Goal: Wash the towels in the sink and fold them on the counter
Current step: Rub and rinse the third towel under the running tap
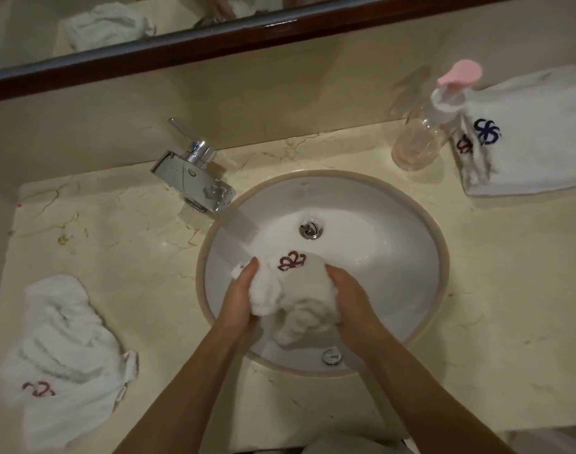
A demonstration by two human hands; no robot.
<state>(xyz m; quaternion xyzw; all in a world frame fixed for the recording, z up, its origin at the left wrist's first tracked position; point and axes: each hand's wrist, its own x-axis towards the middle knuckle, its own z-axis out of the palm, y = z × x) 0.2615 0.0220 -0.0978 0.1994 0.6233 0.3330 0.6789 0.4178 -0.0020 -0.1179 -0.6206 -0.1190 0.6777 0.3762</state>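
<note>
Head view of the washing step. A white towel with a dark red embroidered motif is bunched between the left hand and the right hand, low inside the round sink, near its front wall and clear of the drain. Each grip is curled into a side of the wad, fingers sunk in the folds; a loose tail hangs below the palms. The tap stands at the rear left of the basin; whether water runs cannot be told.

Handling, as a judgement: the cloth is soft and limp, holds no shape, and, if soaked, is heavier than it looks and will drip. It is not fragile and not slippery; terry gives good purchase. Squeezing is best done on the bunched mass; for lifting and later folding, hold should shift to two corners or one hem so it hangs flat.

A crumpled towel lies on the bench at left; folded towels lie at rear right, just beside a soap bottle.
</note>
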